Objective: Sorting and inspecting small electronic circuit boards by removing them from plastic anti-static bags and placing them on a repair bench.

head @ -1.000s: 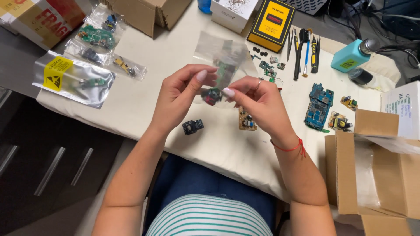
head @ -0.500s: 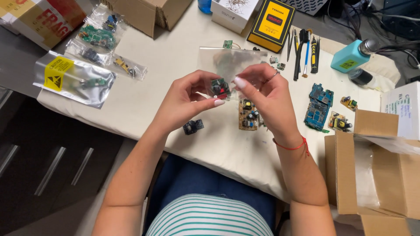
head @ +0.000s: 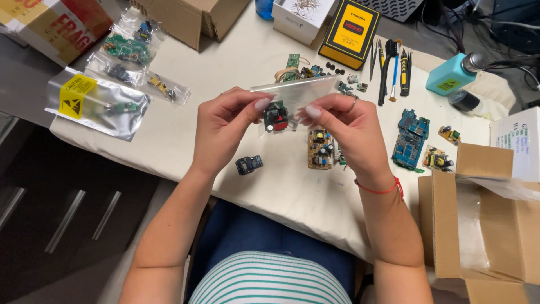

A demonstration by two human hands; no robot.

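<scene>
Both hands hold a clear bag (head: pixel 292 101) above the bench (head: pixel 225 84): the left hand (head: pixel 228 126) pinches its edge at 9 o'clock, the right hand (head: pixel 343 132) at 3 o'clock, each grip closed on the plastic, stretching it flat so the small black-and-red module (head: pixel 275 117) inside shows. A brown board (head: pixel 319 149) lies at 5 o'clock, a black part (head: pixel 248 164) at 7.
</scene>
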